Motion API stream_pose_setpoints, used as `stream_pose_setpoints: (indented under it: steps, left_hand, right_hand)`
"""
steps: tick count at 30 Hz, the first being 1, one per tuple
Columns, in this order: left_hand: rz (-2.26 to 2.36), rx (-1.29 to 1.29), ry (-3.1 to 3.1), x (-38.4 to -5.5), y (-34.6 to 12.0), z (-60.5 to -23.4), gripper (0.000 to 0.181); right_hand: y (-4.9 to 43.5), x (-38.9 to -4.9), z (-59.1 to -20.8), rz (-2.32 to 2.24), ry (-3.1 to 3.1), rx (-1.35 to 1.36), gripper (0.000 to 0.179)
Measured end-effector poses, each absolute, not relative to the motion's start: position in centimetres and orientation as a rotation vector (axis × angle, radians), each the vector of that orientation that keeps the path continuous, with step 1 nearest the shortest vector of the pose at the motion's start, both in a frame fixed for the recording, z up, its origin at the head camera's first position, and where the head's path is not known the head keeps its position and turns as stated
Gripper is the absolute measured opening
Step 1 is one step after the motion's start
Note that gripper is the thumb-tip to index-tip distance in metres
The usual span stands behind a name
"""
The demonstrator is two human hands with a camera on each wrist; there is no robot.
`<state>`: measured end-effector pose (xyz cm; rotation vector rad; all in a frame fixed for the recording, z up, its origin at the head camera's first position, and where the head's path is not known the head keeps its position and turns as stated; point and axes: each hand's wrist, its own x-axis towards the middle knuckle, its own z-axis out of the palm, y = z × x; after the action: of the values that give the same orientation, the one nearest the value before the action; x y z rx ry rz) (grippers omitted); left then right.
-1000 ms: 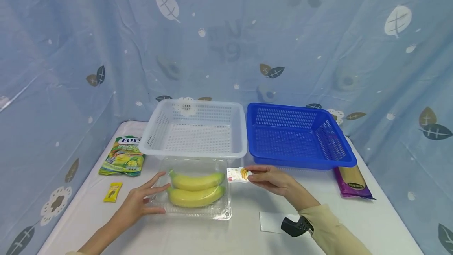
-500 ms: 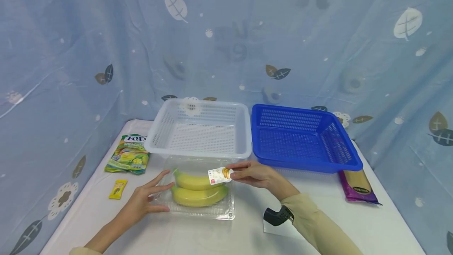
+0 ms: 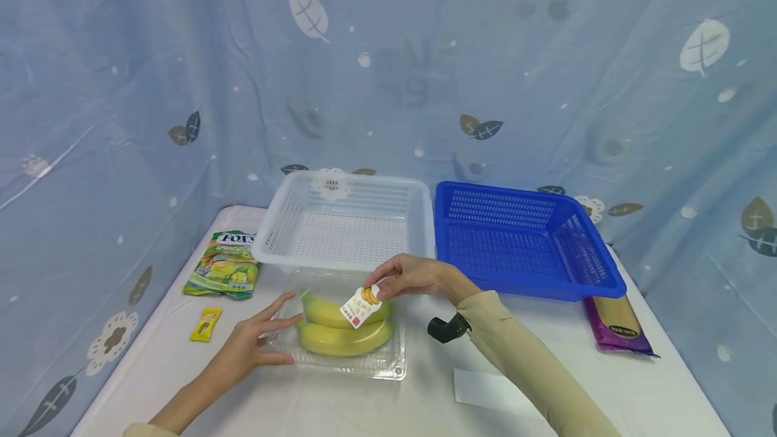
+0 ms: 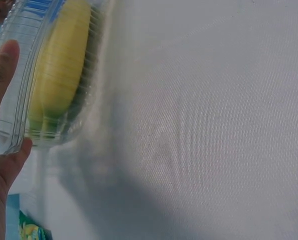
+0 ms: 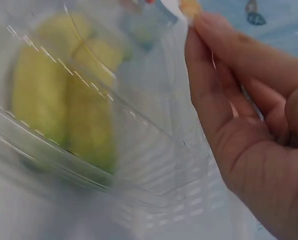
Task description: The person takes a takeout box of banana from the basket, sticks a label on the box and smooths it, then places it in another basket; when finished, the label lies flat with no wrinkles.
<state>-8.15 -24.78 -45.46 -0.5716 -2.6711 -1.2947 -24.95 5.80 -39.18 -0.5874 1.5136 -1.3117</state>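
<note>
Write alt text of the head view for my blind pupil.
A right hand pinches a banana-printed label over a clear box of two bananas; the left hand touches the box's left side. Behind stand a white basket and a blue basket.

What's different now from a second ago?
The right hand, still pinching the white label, has moved it left, from the right edge of the clear box to over the bananas, turning it aslant. The left hand stays at the box's left side; the blue basket hasn't moved.

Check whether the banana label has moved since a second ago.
Yes. Against the white basket, the label has moved left and now appears over the bananas.
</note>
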Motion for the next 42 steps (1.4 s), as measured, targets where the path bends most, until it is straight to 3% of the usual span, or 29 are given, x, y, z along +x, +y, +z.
stream_pose_setpoints:
  steps: [19,36,42]
  left_hand:
    - [-1.258,-0.584,-2.653,-8.2,-24.8,-45.6,0.063]
    - [-1.252,-0.573,-2.668,-8.2,-24.8,-45.5,0.064]
    - [-1.265,-0.553,-2.683,-8.2,-24.7,-45.5,0.064]
  right_hand:
    - [-0.7,-25.2,-37.1,-0.897,1.833,-0.977,0.023]
    - [-0.4,-22.8,-38.0,-0.688,2.189,-1.445,0.021]
    - [0.0,-22.2,-38.4,-0.75,2.259,-1.489,0.029]
